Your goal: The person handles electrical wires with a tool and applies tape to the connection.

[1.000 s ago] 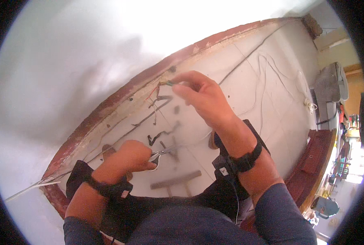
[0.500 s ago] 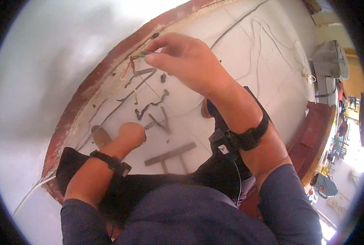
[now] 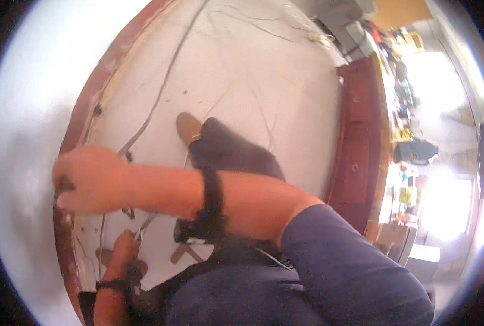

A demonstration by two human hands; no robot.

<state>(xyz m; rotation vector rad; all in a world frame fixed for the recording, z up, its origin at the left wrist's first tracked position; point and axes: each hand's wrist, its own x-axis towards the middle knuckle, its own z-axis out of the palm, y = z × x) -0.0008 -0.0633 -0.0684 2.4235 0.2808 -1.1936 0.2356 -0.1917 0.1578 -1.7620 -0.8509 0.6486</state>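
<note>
My right hand (image 3: 92, 179) is closed at the reddish-brown skirting along the wall, its fingers curled round a small dark thing too blurred to name. Lower down, my left hand (image 3: 125, 250) is also closed, beside the same wall. A thin greyish piece shows at its fingertips, but I cannot make out what it is. A grey cable (image 3: 166, 81) runs over the pale floor toward my right hand, and my right forearm covers part of the floor between the hands. Partly hidden below that forearm lies a brown wooden T-shaped piece (image 3: 183, 253).
A dark red wooden bench or cabinet (image 3: 356, 136) stands to the right, with many items behind it. White cord (image 3: 320, 38) lies near its far end. My shod foot (image 3: 187, 127) rests on the floor ahead. The skirting (image 3: 84, 108) edges the white wall on the left.
My right hand has swung left and down to the skirting, from over the floor where it held wire ends. My left hand sits lower in view. The whole view has turned to the right.
</note>
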